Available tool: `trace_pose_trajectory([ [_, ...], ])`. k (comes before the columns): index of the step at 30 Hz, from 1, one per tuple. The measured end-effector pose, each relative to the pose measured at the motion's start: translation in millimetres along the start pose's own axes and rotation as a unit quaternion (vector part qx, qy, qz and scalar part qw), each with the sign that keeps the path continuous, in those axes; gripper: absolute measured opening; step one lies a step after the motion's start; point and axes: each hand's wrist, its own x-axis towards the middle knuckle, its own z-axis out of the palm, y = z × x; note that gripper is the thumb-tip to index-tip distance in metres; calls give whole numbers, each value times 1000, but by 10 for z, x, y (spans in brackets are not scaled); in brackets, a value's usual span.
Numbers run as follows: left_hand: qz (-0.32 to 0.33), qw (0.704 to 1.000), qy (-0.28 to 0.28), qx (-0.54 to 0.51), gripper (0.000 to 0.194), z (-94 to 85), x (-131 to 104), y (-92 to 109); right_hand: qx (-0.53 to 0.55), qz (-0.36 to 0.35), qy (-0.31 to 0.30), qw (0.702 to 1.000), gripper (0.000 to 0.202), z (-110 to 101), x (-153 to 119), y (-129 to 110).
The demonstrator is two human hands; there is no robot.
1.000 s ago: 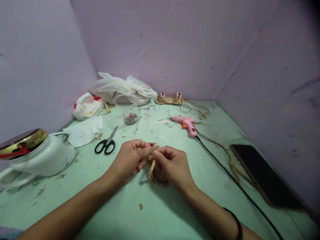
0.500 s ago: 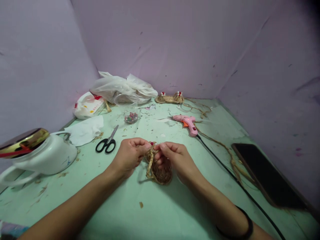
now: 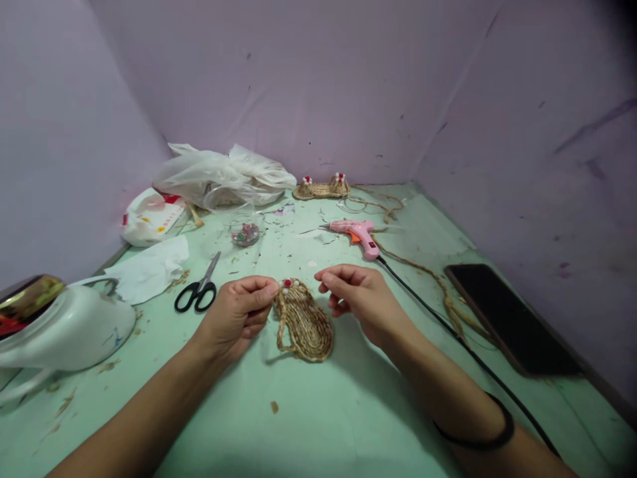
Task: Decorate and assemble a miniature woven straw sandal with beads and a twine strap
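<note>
brown woven slippers: left hand pinches one.

My woven sole, straw gold with red and white
Brown-gold braid coils in concentric rings under my bead cluster, red at its heart and white around; the sandal at the back repeats these colours. I see a pink glue gun with an orange trigger and black cord, black-handled scissors with grey blades, pale green tabletop, lilac walls, and my black band
</note>
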Motion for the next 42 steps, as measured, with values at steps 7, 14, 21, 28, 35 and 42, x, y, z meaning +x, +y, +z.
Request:
trace_pose_trajectory([
  [7, 7, 1000, 3, 9, 26, 44, -14, -13, 13, 29, -139, 990, 20, 174, -77, 116],
  [14, 36, 998, 34, 35, 24, 97, -16, -20, -70, -14, -165, 984, 6, 167, -62, 141],
  [21, 164, 951, 122, 234, 16, 136, -64, -41, -90, -62, -144, 984, 9, 118, -84, 37],
  [28, 154, 972, 4, 176, 13, 90, -45, -69, -67, -62, -82, 992, 11, 159, -56, 83],
  [35, 208, 948, -58, 236, 7, 123, -106, -54, 26, -49, -148, 987, 15, 270, -1, 154],
  [42, 239, 949, 25, 206, 10, 51, -51, -114, 74, -64, -108, 989, 18, 175, -25, 138],
])
